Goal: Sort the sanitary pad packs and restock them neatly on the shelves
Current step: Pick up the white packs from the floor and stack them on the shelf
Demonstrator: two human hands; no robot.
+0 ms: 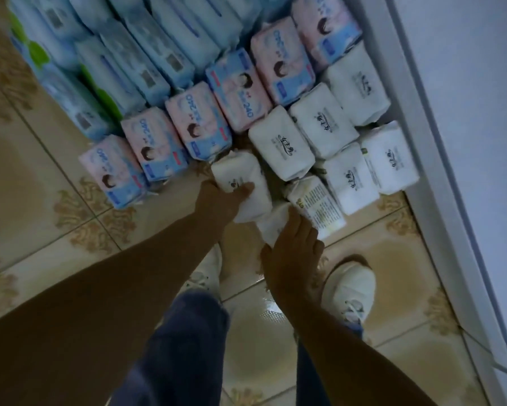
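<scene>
Packs of sanitary pads cover the patterned tiled floor (41, 206) across the upper half of the frame. At centre, the left hand (217, 200) grips a white pack (237, 174) by its near end, thumb curled over the printed top. That pack lies tilted in a gap, hemmed in by the diagonal row of pink-and-blue packs (193, 124) just to its left and the cluster of white packs (319, 124) just to its right.

Slightly lower and to the right, the right hand (293, 250) lies over the near end of a second white pack (271, 221). Its fingers are bent down over the wrapper, but I cannot tell whether they close round it. Touching that pack on the right is a flipped pack (319, 203), its small-print label facing up.

Pale blue packs (147, 60) fill the upper left, with green-edged packs (38, 51) at the far left edge. A white shelf base (439, 142) runs diagonally down the right side, with white packs pressed against it. White sneakers (352, 285) and blue jeans (188, 347) show at the bottom.
</scene>
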